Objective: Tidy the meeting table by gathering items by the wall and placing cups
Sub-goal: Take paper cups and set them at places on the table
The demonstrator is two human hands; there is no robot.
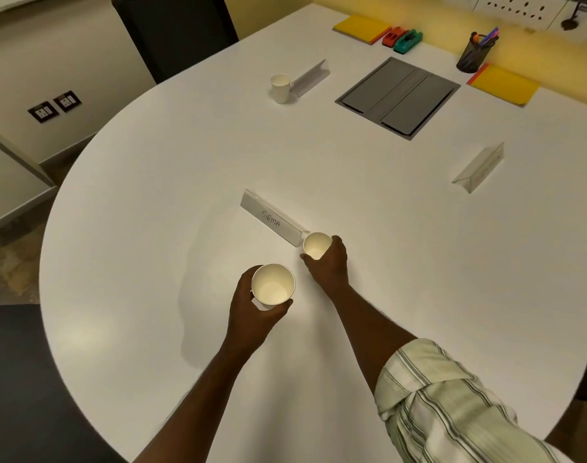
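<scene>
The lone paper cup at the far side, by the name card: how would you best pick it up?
Wrap fingers around the side wall of the far cup, coming from its left: it stands upright and open-topped, and the name card crowds its right side.

On the tabletop, a name card lies near the middle front. At its right end sits a cup; another cup is in front and to the left. A third cup stands far back left beside a second card. A third card lies to the right, a pen holder behind it by the wall.
</scene>
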